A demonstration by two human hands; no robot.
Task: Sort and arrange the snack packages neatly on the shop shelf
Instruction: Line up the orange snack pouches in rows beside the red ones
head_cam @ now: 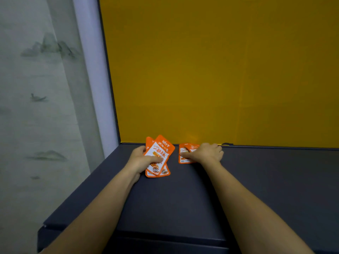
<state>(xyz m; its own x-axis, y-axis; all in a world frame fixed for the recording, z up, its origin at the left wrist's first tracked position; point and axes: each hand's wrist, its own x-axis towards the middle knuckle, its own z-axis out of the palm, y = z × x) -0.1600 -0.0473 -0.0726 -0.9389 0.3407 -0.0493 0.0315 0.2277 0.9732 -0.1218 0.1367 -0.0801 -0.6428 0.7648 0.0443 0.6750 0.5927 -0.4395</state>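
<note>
Two bare arms reach over the dark shelf (pixel 183 198). Left hand (pixel 141 160) holds a small fan of orange snack packs (pixel 159 156), thumb on top, fingers under. Right hand (pixel 209 153) lies flat on another orange pack (pixel 184 154) by the yellow back wall (pixel 220 70), fingers bent over its right side, thumb pointing left across it.

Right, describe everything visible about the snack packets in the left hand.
The fanned packets are flat orange-and-white pouches, glossy like plastic film, with printed characters and a picture of orange strips. At least two overlap, angled apart, print upside down to the camera. The left hand grips them from their left, thumb across the top one. Their lower ends seem to rest on the dark shelf, near its back edge.
</note>
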